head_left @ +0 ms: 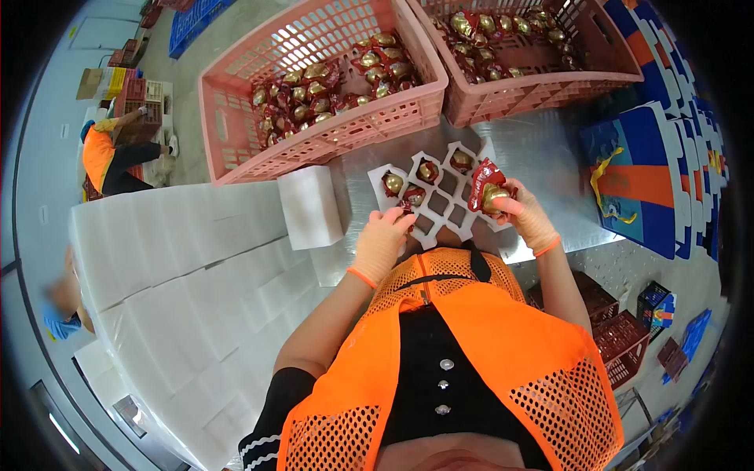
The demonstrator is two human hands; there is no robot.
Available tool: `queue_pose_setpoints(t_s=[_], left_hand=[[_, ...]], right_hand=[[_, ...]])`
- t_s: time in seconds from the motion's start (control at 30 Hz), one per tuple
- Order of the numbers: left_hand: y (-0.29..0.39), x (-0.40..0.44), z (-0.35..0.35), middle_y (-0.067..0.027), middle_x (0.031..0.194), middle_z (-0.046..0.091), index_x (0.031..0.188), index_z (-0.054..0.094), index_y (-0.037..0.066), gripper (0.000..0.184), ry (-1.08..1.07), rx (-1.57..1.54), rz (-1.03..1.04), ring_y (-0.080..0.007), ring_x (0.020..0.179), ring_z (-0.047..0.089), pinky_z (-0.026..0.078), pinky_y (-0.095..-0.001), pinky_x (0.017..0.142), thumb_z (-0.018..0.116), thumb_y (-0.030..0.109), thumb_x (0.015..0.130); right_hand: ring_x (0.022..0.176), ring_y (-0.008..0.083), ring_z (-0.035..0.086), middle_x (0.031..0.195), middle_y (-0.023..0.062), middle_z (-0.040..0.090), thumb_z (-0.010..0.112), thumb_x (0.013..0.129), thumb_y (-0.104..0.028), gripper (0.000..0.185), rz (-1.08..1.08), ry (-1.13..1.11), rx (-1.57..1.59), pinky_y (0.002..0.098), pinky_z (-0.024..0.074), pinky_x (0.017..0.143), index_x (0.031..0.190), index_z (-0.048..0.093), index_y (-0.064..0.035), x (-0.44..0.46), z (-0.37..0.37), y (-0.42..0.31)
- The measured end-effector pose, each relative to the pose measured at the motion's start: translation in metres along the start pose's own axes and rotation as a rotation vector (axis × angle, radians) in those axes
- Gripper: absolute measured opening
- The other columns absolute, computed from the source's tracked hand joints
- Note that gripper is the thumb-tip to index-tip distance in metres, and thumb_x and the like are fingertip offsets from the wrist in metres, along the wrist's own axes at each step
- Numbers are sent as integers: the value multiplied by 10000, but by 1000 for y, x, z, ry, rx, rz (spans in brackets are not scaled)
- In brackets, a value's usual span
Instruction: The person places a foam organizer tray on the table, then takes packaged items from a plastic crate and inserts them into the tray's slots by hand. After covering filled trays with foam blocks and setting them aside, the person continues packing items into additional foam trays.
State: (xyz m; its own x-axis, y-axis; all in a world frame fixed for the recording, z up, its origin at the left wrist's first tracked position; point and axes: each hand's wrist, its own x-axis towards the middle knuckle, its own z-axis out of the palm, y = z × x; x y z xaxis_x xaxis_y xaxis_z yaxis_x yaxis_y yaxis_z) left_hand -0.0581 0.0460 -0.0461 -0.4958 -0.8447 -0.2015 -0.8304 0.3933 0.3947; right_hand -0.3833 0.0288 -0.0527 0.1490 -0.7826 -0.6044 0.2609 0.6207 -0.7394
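Observation:
A white foam tray with square compartments lies on the metal table in front of me. Several egg-shaped packets in gold-and-red wrapping sit in its far and left compartments, including one packet near the back. My right hand, in a thin glove, is closed around another gold-and-red packet above the tray's right side. At the tray's near left edge, my gloved left hand has its fingers closed on a red-wrapped packet, mostly hidden by the fingers. Some nearer compartments hold nothing.
Two pink crates of wrapped packets stand behind the tray. A white foam block and large stacked foam blocks are on the left. Blue-and-orange boxes stand right. A person in an orange vest works far left.

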Motion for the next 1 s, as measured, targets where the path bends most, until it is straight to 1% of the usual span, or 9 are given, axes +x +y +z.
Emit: queue_pose_setpoints(t_s=[0.17,0.27,0.37,0.5,0.73,0.83,0.87,0.97,1.0], left_hand=[[-7,33,-13,-68,1178,573,1180,590,170,391,-209,-26,-106,-330,1057,603,557,-465,837,722,88,820],[-17,20,-22,-95,1140,602,1155,646,143,319,-177,-137,-6,-337,1046,612,536,-443,854,716,134,844],[-27,23,-13,-106,1094,597,1165,653,128,304,-288,-55,7,-341,1033,618,538,-447,847,693,155,865],[-22,45,-4,-99,1064,577,1142,649,135,249,-323,90,43,-324,1021,625,544,-456,816,662,171,896],[-19,20,-8,-98,1041,563,1100,590,132,247,-213,11,59,-324,1029,614,538,-448,825,649,96,863],[-27,25,4,-98,1041,561,1081,569,125,224,-101,92,171,-306,1020,609,541,-439,808,597,63,868],[-26,23,4,-95,1042,563,1082,576,129,229,-78,96,165,-304,1021,607,540,-437,809,603,67,864],[-27,16,4,-83,1056,577,1092,627,148,229,-74,49,110,-303,1027,612,536,-433,818,643,110,866],[-26,16,1,-78,1062,583,1096,650,156,228,-81,20,85,-303,1030,616,534,-433,822,660,129,870]], right_hand=[[789,97,592,1057,67,617,752,824,-271,590,-28,-54,-12,221,489,651,1290,498,-13,7,0,5],[773,94,586,1045,66,619,742,829,-268,579,-47,0,-14,219,486,650,1287,497,-12,3,3,-6],[776,101,592,1052,68,617,737,836,-261,567,-37,-1,-1,225,491,656,1285,493,-13,3,-4,-2],[803,133,618,1094,82,604,736,856,-206,529,-75,2,80,253,517,684,1284,490,-14,11,-1,1],[853,168,667,1085,110,615,767,847,-128,565,-88,67,140,285,557,678,1316,483,5,13,22,1],[896,180,683,1097,100,613,773,854,-155,555,-70,88,-119,288,568,705,1315,507,1,24,39,10],[881,234,700,1118,131,629,788,836,-183,572,-86,80,-174,336,576,760,1320,532,-19,33,41,26],[855,276,675,1075,178,647,786,817,-147,533,-658,274,-953,363,557,755,1275,542,-21,40,52,47],[879,370,664,1092,195,631,797,796,-175,524,-730,299,-1032,435,547,781,1238,551,-34,35,58,42]])
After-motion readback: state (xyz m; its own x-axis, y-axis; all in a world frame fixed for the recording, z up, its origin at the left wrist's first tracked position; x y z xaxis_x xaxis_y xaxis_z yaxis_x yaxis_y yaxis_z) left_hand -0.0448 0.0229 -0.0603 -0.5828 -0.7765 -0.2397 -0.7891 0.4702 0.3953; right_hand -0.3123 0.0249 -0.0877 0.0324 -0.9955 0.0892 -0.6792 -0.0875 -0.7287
